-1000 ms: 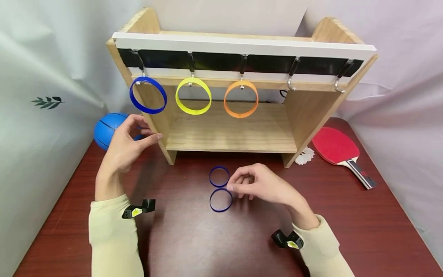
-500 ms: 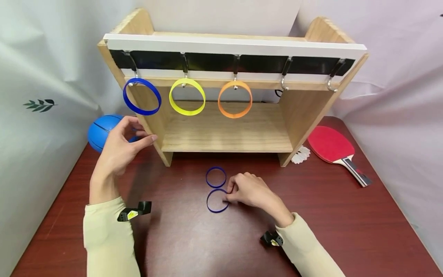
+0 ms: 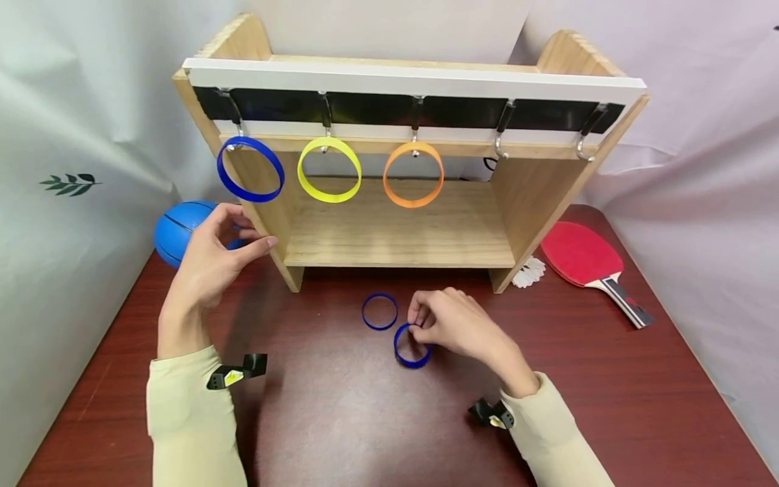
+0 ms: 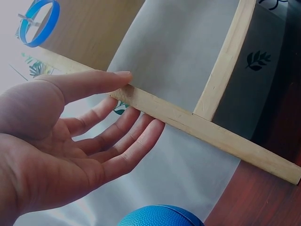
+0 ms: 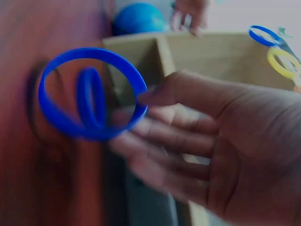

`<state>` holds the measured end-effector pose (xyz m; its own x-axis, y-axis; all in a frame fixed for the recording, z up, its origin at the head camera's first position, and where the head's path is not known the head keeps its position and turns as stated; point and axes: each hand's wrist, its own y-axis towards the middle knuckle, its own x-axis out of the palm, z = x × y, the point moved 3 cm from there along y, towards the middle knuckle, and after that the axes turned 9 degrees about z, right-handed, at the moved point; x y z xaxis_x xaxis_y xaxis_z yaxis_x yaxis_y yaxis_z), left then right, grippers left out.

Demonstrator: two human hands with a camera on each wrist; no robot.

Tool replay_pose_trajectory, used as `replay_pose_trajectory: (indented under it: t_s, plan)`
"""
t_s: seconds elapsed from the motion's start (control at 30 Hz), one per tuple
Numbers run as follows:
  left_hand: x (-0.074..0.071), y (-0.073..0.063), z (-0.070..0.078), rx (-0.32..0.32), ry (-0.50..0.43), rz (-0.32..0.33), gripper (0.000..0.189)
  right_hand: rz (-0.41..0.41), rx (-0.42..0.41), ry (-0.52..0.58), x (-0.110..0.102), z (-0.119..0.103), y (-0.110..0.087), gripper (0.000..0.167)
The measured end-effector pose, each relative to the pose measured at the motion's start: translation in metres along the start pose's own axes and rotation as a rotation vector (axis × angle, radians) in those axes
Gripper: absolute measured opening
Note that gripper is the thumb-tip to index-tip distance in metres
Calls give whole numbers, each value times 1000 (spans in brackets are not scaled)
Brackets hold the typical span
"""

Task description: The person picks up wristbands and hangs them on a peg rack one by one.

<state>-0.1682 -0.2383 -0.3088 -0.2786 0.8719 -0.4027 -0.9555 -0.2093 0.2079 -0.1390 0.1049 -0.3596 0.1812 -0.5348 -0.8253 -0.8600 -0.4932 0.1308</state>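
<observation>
In the head view my right hand [image 3: 459, 326] pinches a blue silicone wristband [image 3: 412, 364] between thumb and fingertips, just above the table. The right wrist view shows this blue band [image 5: 61, 126] blurred, with the other band behind it. A second blue wristband [image 3: 380, 329] lies flat on the table, apart from the held one. My left hand [image 3: 209, 262] grips the front edge of the wooden shelf's left side panel [image 4: 176, 114], thumb on one side and fingers on the other. From the shelf's hooks hang a blue band [image 3: 260, 197], a yellow band [image 3: 331, 198] and an orange band [image 3: 414, 203].
Two hooks on the right, including the outermost hook [image 3: 584, 150], carry no band. Behind my left hand is a blue ball [image 3: 176, 233]. A red table tennis paddle [image 3: 581, 253] and a white shuttlecock [image 3: 528, 273] lie right of the shelf.
My right hand has taken hold of the nearer blue wristband and moved it up off the table and to the right. My left hand keeps its grip on the shelf panel.
</observation>
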Motion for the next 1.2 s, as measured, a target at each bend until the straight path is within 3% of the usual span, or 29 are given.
replay_pose_trajectory:
  t_s: [0.1, 0.23, 0.33, 0.47, 0.8, 1.0, 1.2]
  plan:
    - [0, 0, 0, 3, 1, 0, 45, 50, -92, 9, -15, 0, -2, 16]
    - [0, 0, 1, 4, 5, 2, 44, 142, -152, -78, -25, 2, -2, 16]
    - [-1, -1, 0, 1, 10, 4, 44, 160, -152, -161, -23, 5, 0, 15]
    - [-1, -1, 0, 1, 16, 2, 45, 124, -138, -228, -17, 8, 1, 12]
    - [-1, 2, -1, -11, 12, -4, 45, 140, -120, -289, -16, 9, -1, 12]
    - [-2, 2, 0, -10, 18, 2, 45, 172, -138, -279, -25, 8, -2, 11]
    - [-2, 0, -1, -10, 19, -3, 47, 210, -138, -196, -40, 0, -8, 11]
